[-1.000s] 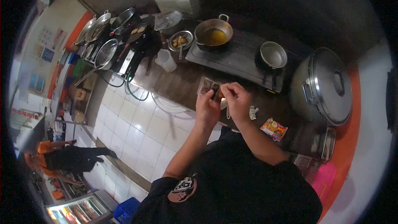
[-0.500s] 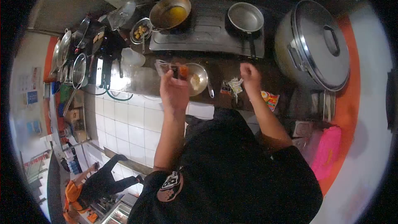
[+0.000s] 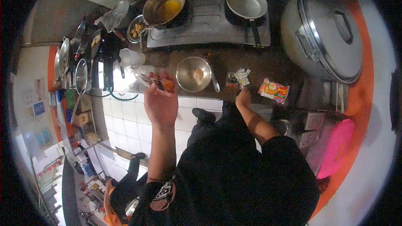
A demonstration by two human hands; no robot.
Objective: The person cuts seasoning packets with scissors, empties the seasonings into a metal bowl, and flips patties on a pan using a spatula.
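Observation:
My left hand point(image 3: 161, 104) is raised over the counter's front edge, left of a metal bowl, its fingers closed round small sachets point(image 3: 166, 85), one with orange contents. The bowl point(image 3: 193, 74) holds a small pale heap, and a spoon-like handle point(image 3: 215, 83) lies by its right rim. At the counter edge my right hand point(image 3: 243, 98) is closed, just below a crumpled silver-green wrapper point(image 3: 242, 76) and a dark sachet point(image 3: 231, 80); what its fingers hold is hidden. Right of it lies a red and yellow noodle packet point(image 3: 274, 91).
Behind are a stove point(image 3: 205, 14), a wok with yellow oil point(image 3: 169, 8), a small pan point(image 3: 247, 3) and a big lidded pot point(image 3: 320, 33). A white jug point(image 3: 132, 57) stands left. A person in orange and black point(image 3: 130, 184) is at lower left.
My hands have moved apart. The left one has shifted left with the sachets, while the right has come down to the counter edge. The view has turned, revealing the whole bowl.

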